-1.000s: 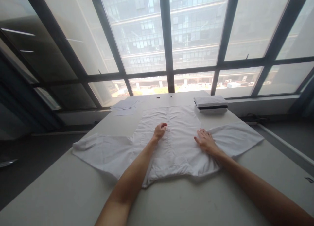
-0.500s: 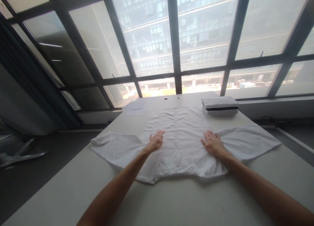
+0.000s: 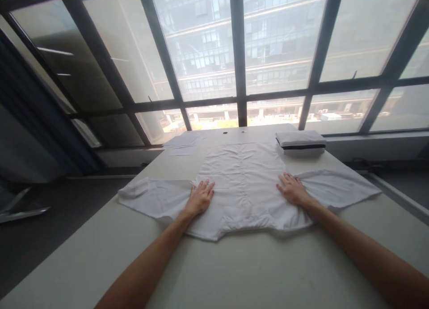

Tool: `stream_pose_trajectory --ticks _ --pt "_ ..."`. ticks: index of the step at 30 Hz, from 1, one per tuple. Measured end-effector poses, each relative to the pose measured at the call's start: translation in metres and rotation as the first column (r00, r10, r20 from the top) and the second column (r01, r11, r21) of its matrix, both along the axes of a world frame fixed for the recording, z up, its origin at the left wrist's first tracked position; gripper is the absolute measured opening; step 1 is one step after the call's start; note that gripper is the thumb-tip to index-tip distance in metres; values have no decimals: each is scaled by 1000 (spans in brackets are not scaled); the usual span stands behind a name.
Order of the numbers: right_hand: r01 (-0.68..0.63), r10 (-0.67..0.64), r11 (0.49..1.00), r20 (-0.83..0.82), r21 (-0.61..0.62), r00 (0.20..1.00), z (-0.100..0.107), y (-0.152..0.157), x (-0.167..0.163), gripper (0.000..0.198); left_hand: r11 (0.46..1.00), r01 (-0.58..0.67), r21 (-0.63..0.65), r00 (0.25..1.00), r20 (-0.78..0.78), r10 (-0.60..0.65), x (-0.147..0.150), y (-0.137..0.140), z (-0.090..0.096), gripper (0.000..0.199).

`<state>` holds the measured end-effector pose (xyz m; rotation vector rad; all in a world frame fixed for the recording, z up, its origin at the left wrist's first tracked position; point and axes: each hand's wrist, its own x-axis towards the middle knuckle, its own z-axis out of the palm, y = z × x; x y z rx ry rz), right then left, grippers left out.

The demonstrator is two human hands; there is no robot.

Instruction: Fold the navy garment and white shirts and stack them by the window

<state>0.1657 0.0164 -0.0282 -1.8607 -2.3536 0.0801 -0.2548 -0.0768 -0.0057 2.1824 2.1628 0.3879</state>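
A white long-sleeved garment (image 3: 248,184), which looks like a shirt, lies spread on the white table (image 3: 254,273) with its sleeves out to both sides. Gathered wrinkles run down its middle. My left hand (image 3: 200,197) rests flat on the cloth near the base of the left sleeve, fingers spread. On the other side my right hand (image 3: 292,189) presses flat near the base of the right sleeve, its fingers apart too. Neither hand grips the fabric.
A folded stack of white cloth with a dark band (image 3: 300,142) sits at the table's far right. White sheets (image 3: 182,145) lie at the far left. Large windows with dark frames (image 3: 241,67) rise behind the table, and a dark curtain (image 3: 43,107) hangs at left.
My left hand has moved left from nearer the garment's middle and now lies flatter with fingers spread. My right hand stays at about the same place on the cloth. The view has shifted slightly.
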Motion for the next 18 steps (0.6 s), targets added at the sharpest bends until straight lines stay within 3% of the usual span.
stream_pose_trajectory --ticks 5,8,12,15,18 --pt "-16 17 999 -28 34 999 -2 10 1 60 1000 16 21 1000 5 -16 -3 -1 2 50" --pt "-28 43 987 -93 158 995 4 3 3 56 995 12 98 1000 -9 -11 6 -7 10 50" --pt "-97 175 951 -250 294 952 25 -28 -7 41 968 152 198 987 28 -161 38 -27 25 34" --pt "-196 242 966 -325 168 914 40 -59 -28 36 959 239 149 966 66 -251 61 -46 31 21" --pt "-290 272 957 -300 -18 915 48 -83 -48 39 970 232 69 965 110 -239 72 -57 33 18"
